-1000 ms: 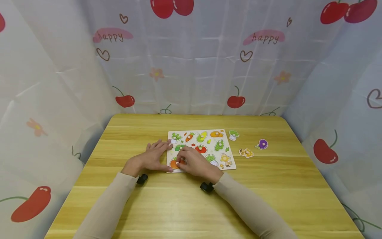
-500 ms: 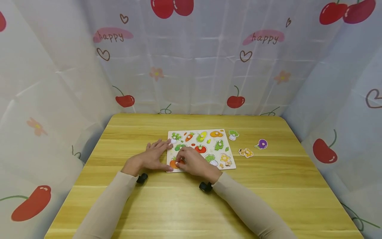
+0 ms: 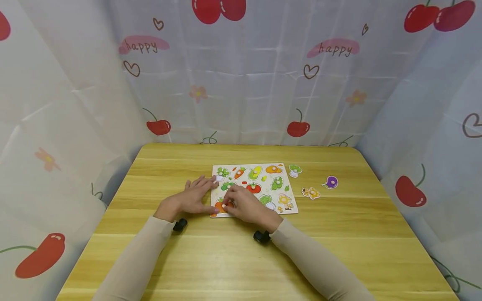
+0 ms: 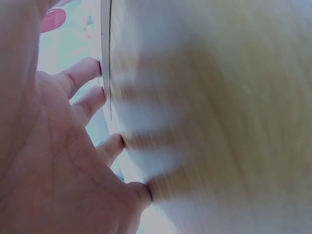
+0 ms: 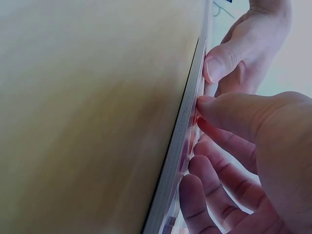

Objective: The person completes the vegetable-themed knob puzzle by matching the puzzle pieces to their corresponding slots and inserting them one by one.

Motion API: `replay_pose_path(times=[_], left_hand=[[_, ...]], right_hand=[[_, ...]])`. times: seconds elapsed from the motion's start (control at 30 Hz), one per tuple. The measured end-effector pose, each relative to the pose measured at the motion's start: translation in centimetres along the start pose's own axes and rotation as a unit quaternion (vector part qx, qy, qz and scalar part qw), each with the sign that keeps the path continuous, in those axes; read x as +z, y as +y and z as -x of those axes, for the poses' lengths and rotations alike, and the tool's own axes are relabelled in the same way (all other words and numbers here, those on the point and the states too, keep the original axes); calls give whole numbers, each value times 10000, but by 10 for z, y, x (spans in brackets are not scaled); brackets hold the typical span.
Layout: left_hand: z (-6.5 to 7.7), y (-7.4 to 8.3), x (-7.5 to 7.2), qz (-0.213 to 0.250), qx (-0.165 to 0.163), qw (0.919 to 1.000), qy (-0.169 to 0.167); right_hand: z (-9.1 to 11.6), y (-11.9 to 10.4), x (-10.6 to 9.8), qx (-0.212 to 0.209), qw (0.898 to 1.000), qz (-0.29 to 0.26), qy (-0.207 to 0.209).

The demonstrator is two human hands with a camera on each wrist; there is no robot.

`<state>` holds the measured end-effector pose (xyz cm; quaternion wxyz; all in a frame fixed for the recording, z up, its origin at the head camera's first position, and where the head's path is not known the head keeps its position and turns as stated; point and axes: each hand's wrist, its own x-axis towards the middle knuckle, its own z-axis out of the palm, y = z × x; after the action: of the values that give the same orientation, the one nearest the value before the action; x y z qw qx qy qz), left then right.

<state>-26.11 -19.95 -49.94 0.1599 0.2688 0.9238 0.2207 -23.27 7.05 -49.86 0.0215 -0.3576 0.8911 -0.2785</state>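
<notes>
A vegetable peg puzzle board (image 3: 235, 194) lies flat on the table. My right hand (image 3: 248, 205) is over its near left part, thumb and forefinger pinching the small knob of an orange pumpkin puzzle piece (image 3: 219, 206). That piece sits at its place in the board, partly covered by the fingers. My left hand (image 3: 191, 199) is spread along the board's left side, fingertips at the edge and thumb by the near left corner. In the right wrist view the right thumb (image 5: 229, 107) and fingers lie close over the board's surface, beside the left thumb (image 5: 220, 66).
Right of the board lie three loose pieces: a leafy cabbage (image 3: 295, 170), a purple eggplant (image 3: 331, 182) and a yellow mushroom (image 3: 311, 192). A wooden table (image 3: 233, 259) bears everything. Cherry-print curtains (image 3: 241, 83) enclose its back and sides.
The left thumb has shifted slightly away from the near corner, showing a small orange print there. The right hand stays at the pumpkin piece; the loose pieces have not moved.
</notes>
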Motion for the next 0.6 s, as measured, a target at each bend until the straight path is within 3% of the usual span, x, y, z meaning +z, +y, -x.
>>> replay_pose_path(times=[0.2, 0.6], left_hand=[[0, 0, 0, -6, -57, 10000, -4], [-2, 0, 1, 35, -99, 9999, 20]], right_hand=[[4, 4, -4, -96, 10000, -17, 23], [18, 26, -24, 150, 9996, -5, 237]])
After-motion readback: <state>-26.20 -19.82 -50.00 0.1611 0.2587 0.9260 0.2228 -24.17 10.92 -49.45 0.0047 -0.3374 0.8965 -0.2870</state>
